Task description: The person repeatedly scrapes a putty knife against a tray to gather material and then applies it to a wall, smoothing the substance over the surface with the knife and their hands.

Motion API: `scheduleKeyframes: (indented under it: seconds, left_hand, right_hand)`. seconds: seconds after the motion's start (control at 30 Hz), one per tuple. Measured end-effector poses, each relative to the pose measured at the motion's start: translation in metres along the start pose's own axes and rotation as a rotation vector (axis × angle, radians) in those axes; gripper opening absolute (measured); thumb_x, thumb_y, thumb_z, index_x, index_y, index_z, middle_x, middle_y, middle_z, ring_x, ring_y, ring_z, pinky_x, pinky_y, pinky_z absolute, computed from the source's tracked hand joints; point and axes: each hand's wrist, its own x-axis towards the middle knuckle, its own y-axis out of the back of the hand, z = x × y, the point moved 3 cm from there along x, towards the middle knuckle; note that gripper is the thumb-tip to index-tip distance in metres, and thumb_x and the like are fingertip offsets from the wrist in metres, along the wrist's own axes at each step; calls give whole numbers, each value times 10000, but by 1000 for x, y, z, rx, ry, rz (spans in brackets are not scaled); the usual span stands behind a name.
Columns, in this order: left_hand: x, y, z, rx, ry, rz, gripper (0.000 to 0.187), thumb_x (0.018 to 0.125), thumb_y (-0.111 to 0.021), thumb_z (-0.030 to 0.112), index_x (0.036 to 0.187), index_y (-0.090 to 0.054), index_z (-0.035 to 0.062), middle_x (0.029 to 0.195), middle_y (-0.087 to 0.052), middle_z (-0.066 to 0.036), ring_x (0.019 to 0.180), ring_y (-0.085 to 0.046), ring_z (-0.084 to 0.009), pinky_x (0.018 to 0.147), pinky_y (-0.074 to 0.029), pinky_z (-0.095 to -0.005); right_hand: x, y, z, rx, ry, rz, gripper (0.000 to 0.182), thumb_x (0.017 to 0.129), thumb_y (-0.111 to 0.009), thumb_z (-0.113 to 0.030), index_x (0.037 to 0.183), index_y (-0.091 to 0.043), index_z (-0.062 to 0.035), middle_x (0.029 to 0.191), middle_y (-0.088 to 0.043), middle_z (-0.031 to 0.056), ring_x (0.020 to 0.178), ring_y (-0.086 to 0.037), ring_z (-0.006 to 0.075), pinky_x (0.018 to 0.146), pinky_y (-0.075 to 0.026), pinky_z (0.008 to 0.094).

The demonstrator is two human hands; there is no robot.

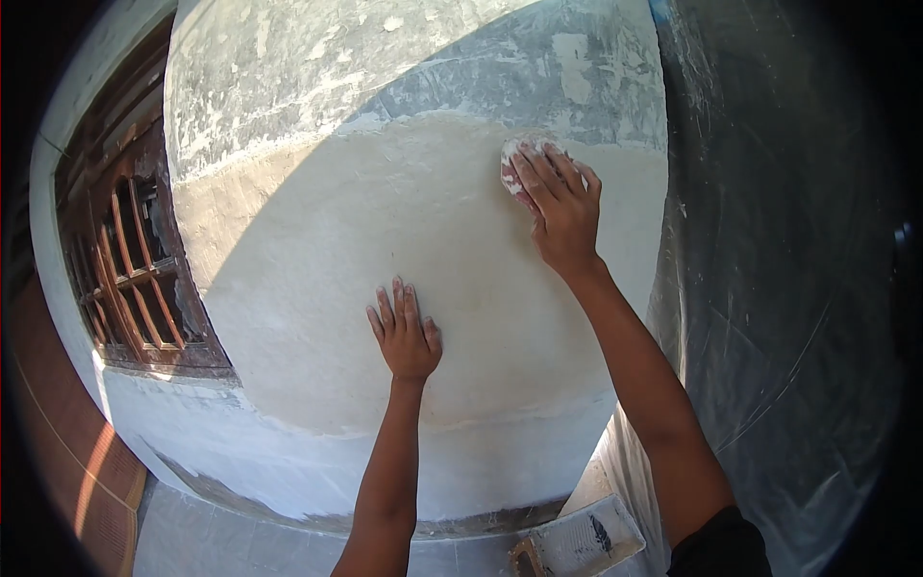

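Note:
A plastered wall (317,221) fills the middle of the view, pale below and patchy grey above. My left hand (405,335) lies flat on the pale plaster near the centre, fingers spread and pointing up, holding nothing. Higher up and to the right, my right hand (562,207) presses a round, reddish pad (519,189) smeared with white against the wall. Its fingers lie over the pad, close to the border between pale plaster and grey surface. Part of the pad is hidden under the palm.
A brown wooden window with bars (144,264) is at the left. Dark plastic sheeting (788,240) hangs along the right. A whitish tray with dark smears (588,540) stands at the bottom, beside the right arm. Reddish-brown matting (58,385) shows at lower left.

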Motion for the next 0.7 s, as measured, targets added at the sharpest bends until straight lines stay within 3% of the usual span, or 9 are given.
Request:
scheduleKeyframes:
  seconds: [0.1,0.2,0.37,0.47,0.53,0.6,0.7]
  left_hand:
    - [-1,1,-2,-5,-15,-14,595,956,-446,243,1501,-404,9,1605,-366,-159,1522,-224,-408,1221,-104,-598]
    - [-3,1,-4,0,-25,-32,597,956,-444,248,1502,-405,10,1608,-362,-158,1523,-222,-407,1221,-104,-598]
    - [-6,0,-5,3,-34,-30,611,957,-437,251,1513,-378,2,1616,-339,-170,1524,-208,-419,1219,-89,-603]
    - [-8,1,-6,14,-32,-50,629,956,-434,248,1523,-346,-8,1620,-320,-189,1525,-190,-436,1215,-76,-613]
    - [-4,-2,-4,5,-28,-47,628,955,-434,248,1522,-348,-7,1619,-323,-189,1525,-192,-436,1214,-76,-614]
    - [-8,-1,-4,21,-19,-37,621,955,-432,248,1517,-357,-6,1614,-332,-189,1522,-199,-437,1213,-80,-615]
    - [-8,0,-4,14,-19,-41,612,962,-427,251,1514,-365,-5,1611,-337,-190,1521,-203,-438,1212,-82,-617]
  right_hand:
    - [3,-28,19,-35,-64,-116,617,762,-629,55,1351,-612,-131,1385,-611,48,1310,-526,284,1084,-328,525]
    - [-64,-34,8,-24,-86,-110,593,778,-634,30,1350,-613,-126,1390,-608,50,1322,-518,288,1108,-313,527]
    - [-186,2,-42,75,-179,-254,506,814,-600,17,1307,-651,-82,1382,-626,74,1341,-511,304,1114,-285,526]
    - [-203,25,-50,94,-167,-323,531,803,-631,-17,1328,-635,-93,1378,-623,62,1323,-518,300,1101,-298,534]
    - [-179,31,-46,86,-164,-348,565,789,-664,-46,1349,-620,-107,1377,-620,46,1310,-524,292,1094,-308,539]
    - [-113,26,-36,69,-110,-132,585,776,-654,-9,1351,-615,-109,1371,-620,42,1300,-523,299,1081,-319,525]
    - [-25,0,-10,3,-60,-39,616,759,-631,49,1352,-607,-114,1377,-613,46,1304,-516,291,1092,-314,518]
